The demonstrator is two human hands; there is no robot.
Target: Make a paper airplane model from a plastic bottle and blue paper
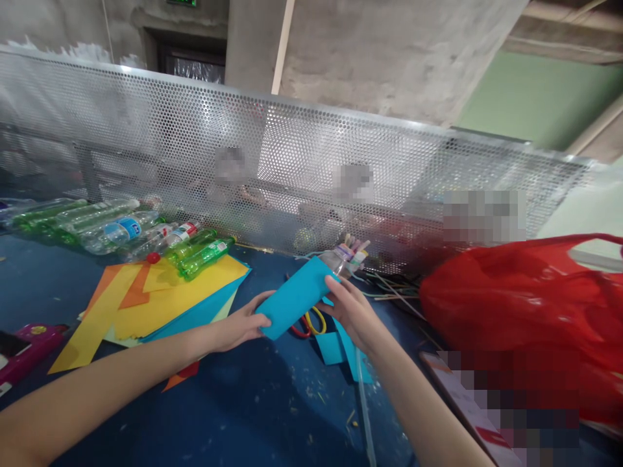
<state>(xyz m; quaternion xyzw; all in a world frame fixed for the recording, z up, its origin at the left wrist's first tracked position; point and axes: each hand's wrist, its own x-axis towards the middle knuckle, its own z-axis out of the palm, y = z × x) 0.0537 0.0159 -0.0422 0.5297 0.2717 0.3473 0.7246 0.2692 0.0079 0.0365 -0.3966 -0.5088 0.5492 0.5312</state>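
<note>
Between my two hands, above the blue tabletop, is a blue piece of paper (296,297), held tilted with its right end higher. My left hand (246,321) grips its lower left end, thumb on the front face. At the upper right end, my right hand (353,308) pinches the paper with the thumb in front. Scissors with red and yellow handles (317,320) lie partly hidden behind the paper. Blue paper strips (335,348) lie below my right hand. Behind the paper stands a clear container of pens (341,258), partly covered.
Yellow, orange and blue sheets (180,301) lie at left, with several plastic bottles (117,227) behind them. A magenta device (36,350) is at the far left. A red plastic bag (520,292) fills the right. A perforated metal screen (292,149) runs along the back.
</note>
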